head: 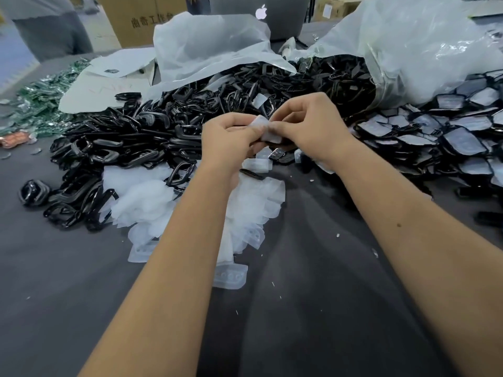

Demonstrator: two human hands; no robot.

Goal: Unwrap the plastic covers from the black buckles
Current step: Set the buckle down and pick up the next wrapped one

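two bare forearms are seen reaching forward over a dark grey counter (313, 308). the left hand (228, 140) and the right hand (307, 123) are brought together above the middle of the counter, and a small translucent plastic cover (263, 129) is held between them. the cover is pinched at its left edge by the curled fingers (251, 131) and thumb of the left hand, and at its right edge by the curled fingertips of the right hand, so that it sits in the narrow gap where the two hands meet. a dark sliver is glimpsed just under the cover, but whether a buckle is inside it cannot be told.

a large heap of unwrapped black buckles (130, 142) is spread across the counter to the left of and behind the hands. a loose pile of discarded plastic covers (152, 202) lies just beneath the left forearm. to the right, a heap of wrapped buckles (441, 137) is seen, each with a pale film over a dark frame. behind the heaps, two big crumpled clear plastic bags (413, 39) lie open, with buckles spilling from them. at the far left edge, a scatter of small green pieces (40, 102) is seen. a laptop lid with a lit logo (261, 11) and a cardboard box (136, 17) stand at the back.
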